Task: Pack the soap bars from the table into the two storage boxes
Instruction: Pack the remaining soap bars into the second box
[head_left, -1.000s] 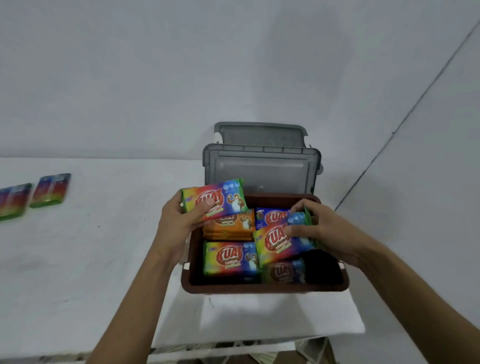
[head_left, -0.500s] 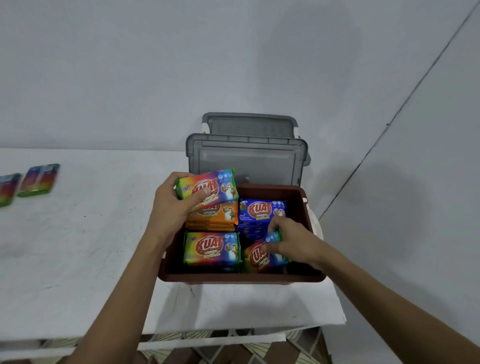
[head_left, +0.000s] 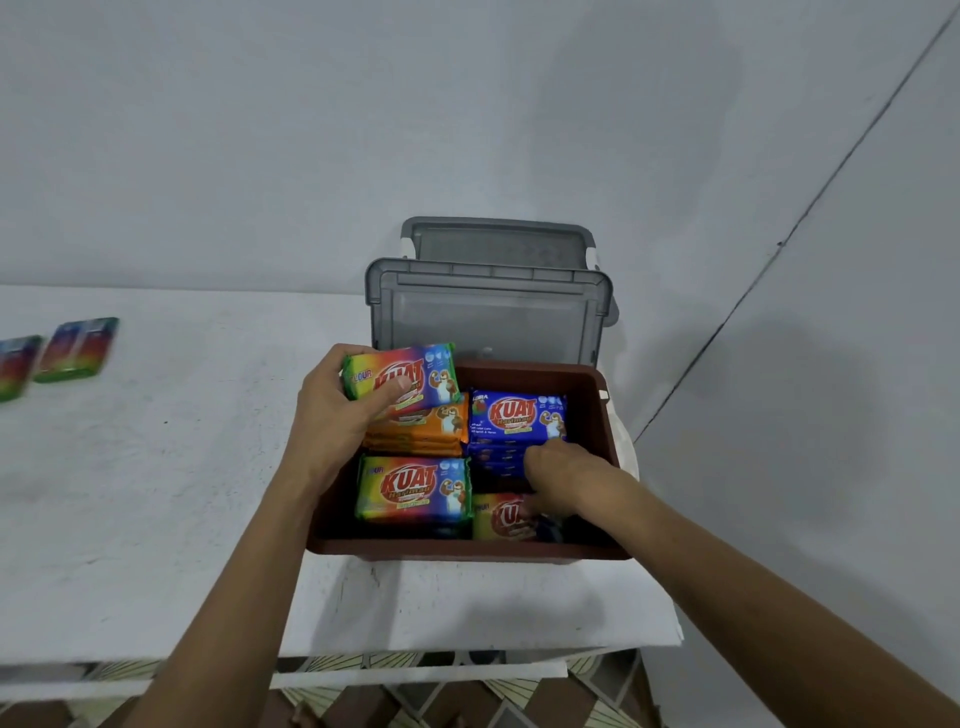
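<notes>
Left hand: the left hand is closed around a rainbow-wrapped soap bar, thumb across its printed face, fingers behind; it holds the bar above the back-left corner of the box.
Right hand: the right hand reaches down into the front-right part of the box, fingers curled onto a rainbow soap bar lying low; whether it grips the bar or only presses on it cannot be told.
Brown storage box: the brown storage box sits open at the table's near right end, with both hands over it.
Box, back left: a stack of orange soap bars, directly under the bar in the left hand.
Box, back right: a stack of blue soap bars, the top one face up, just beyond the right hand.
Box, front left: a rainbow soap bar on top of a stack, face up.
Grey lids: two grey lids stand upright behind the box, one behind the other, against the wall.
Table: the white table carries two more rainbow soap bars at its far left, well apart from the box; one is cut by the picture's edge.
</notes>
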